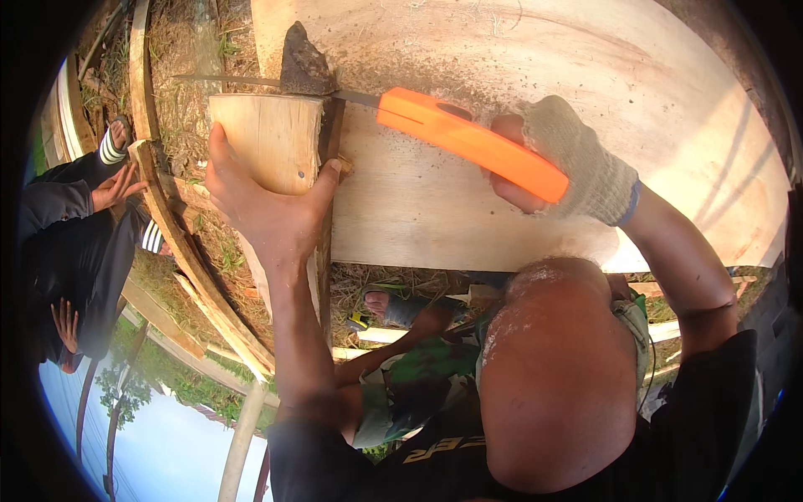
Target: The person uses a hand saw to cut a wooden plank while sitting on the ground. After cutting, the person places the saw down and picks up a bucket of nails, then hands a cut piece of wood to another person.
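My right hand (pixel 565 159), in a grey knitted work glove with bare fingertips, is wrapped round the orange handle (pixel 468 138) of a handsaw. Its thin blade (pixel 361 98) runs left, close to the far edge of a pale wooden block (pixel 268 138). Whether the teeth touch the wood cannot be made out. My left hand (pixel 272 205) clasps the block's near part, fingers along its left side and thumb on the right. A dark, rough, stone-like lump (pixel 305 63) stands at the block's far edge and hides part of the blade.
A large plywood sheet (pixel 435 217) lies under the saw, with sawdust (pixel 452 75) scattered over it. My bare bent knee (pixel 560 360) rises at its near edge. Long curved wood strips (pixel 196 259) lie on grass at left, beside another person's hand (pixel 117 188) and dark-clothed legs.
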